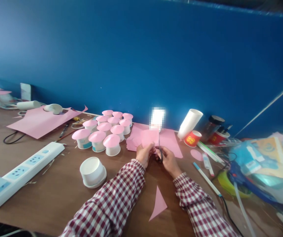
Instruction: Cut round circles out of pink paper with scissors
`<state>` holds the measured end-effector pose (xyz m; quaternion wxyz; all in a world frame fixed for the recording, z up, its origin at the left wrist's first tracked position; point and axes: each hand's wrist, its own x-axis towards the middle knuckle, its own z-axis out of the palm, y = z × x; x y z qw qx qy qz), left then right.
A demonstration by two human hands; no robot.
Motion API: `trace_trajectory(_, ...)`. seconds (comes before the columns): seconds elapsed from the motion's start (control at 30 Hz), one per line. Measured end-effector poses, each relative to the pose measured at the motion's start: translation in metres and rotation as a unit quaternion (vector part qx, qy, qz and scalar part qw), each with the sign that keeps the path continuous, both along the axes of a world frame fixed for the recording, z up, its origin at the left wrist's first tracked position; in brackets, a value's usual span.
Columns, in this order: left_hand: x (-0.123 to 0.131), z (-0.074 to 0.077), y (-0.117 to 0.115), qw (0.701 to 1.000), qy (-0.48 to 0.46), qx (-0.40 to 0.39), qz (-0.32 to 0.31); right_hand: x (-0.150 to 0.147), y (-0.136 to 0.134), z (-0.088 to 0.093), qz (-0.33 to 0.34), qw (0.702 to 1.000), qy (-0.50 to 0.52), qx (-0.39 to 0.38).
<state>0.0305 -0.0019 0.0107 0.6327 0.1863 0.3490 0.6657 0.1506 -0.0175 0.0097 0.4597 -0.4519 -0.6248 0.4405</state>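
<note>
My left hand (pixel 145 154) pinches a piece of pink paper (pixel 149 137) by its near edge. In my right hand (pixel 170 160) is a pair of scissors (pixel 159 142), blades pointing away from me beside the paper's right edge; whether they touch it I cannot tell. Behind and below both lies a stack of pink paper sheets (pixel 174 142). A pink triangular scrap (pixel 159 203) rests on the table between my forearms. To the left, several white paper cups with pink rounded tops (pixel 111 141) stand in rows, and an uncapped white cup (pixel 92 171) sits nearer to me.
A white power strip (pixel 30 174) and a cut pink sheet (pixel 39 126) lie left. At right are stacked white cups (pixel 190 123), a red cup (pixel 192 138), a white pen-like tool with a cable (pixel 207 179), yellow tape (pixel 226 184) and plastic bags (pixel 262 161). A blue wall (pixel 141 59) rises behind.
</note>
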Motion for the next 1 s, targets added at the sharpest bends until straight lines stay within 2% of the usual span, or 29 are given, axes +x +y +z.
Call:
trace_trajectory(0.67, -0.0004, -0.0047, 0.0023, 1.0, -0.004, 0.003, -0.003, -0.0007, 0.0002, 0.0015, -0.006, 1.0, -0.004, 0.003)
trace_trajectory(1.0, -0.0011, 0.0013, -0.0004, 1.0, -0.011, -0.013, 0.002, 0.0012, 0.003, -0.0035, -0.002, 1.0, -0.003, 0.018)
